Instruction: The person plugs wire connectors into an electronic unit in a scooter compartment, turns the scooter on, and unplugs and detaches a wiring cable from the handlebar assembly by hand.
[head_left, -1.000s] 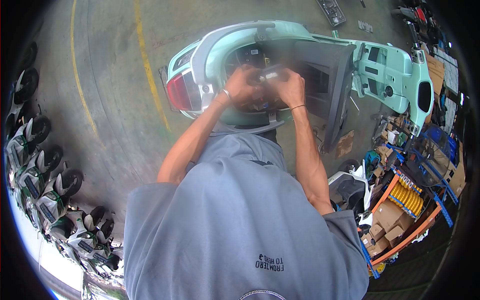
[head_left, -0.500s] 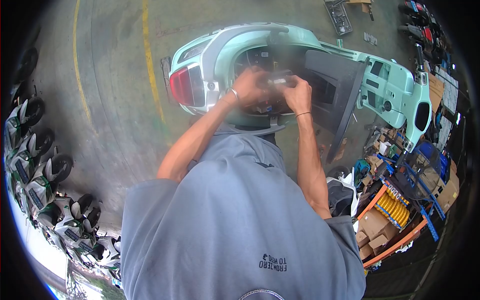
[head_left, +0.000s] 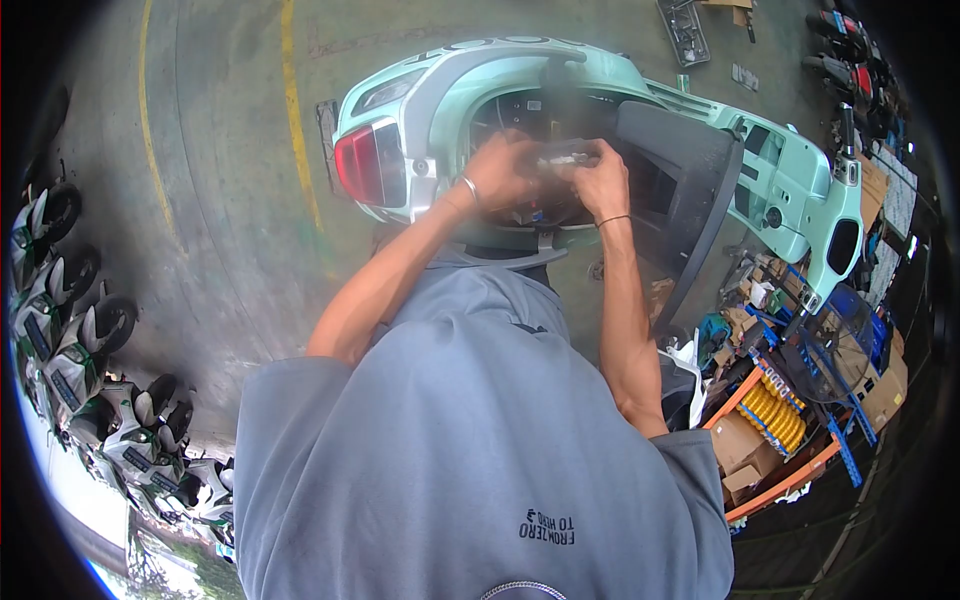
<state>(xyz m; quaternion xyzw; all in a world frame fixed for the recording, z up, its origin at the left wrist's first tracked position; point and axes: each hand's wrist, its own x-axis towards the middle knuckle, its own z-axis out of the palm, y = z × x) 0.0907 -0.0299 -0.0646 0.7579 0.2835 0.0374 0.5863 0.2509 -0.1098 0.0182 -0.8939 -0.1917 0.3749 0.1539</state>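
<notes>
A mint-green scooter stands side-on before me, its seat swung up toward the handlebar. Over the open compartment under that seat, both hands work close together. My left hand, with a bracelet at the wrist, has its fingers curled around one side of a small dark part with a shiny pale patch. On the other side my right hand, a thin band at its wrist, pinches the same part. Blur and the fingers hide what kind of part it is. Inside the compartment, wiring and small fittings show dimly below the hands.
A metal tray of small items lies on the floor beyond the scooter. At right stands an orange-framed rack with cartons and a yellow coil. Several white motorbikes line the left side.
The view has shifted slightly. Both hands stay at the small part above the compartment; the right hand's fingers have moved a little, and the left keeps its grip.
</notes>
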